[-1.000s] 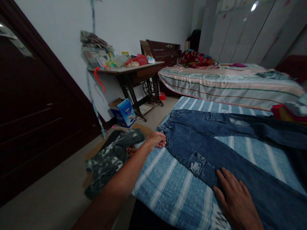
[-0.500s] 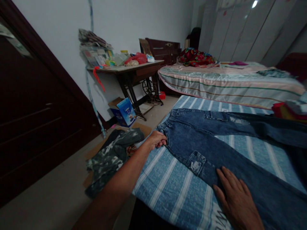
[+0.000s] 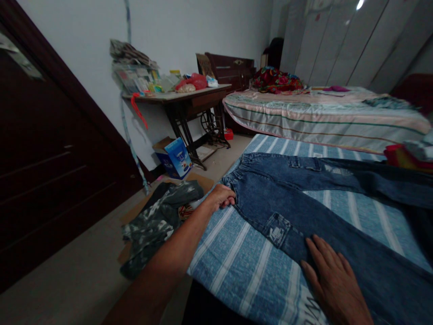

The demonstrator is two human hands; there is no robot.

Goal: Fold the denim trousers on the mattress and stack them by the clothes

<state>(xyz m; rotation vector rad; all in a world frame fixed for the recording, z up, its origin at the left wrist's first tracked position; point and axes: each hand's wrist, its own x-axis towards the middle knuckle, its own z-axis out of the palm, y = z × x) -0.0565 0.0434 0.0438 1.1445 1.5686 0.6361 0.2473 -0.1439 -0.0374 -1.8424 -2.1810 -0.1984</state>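
Observation:
A pair of blue denim jeans (image 3: 270, 194) lies spread out, waistband to the left and legs running right. It has an elastic waist and a cargo pocket (image 3: 278, 230) with a frayed patch on the nearer leg. My left hand (image 3: 223, 197) is closed on the jeans' edge at the side just below the waistband; its fingertips are partly hidden. My right hand (image 3: 333, 275) rests flat on the nearer leg, fingers extended, a little right of the pocket. Under the jeans is a blue and white striped cloth (image 3: 233, 257).
Left of the striped surface, camouflage-patterned clothing (image 3: 155, 221) lies on cardboard on the floor. A blue box (image 3: 176, 158) stands behind it, beside a sewing-machine table (image 3: 186, 94) loaded with items. A bed (image 3: 304, 119) stretches across the back. Folded clothes (image 3: 406, 158) sit at the right.

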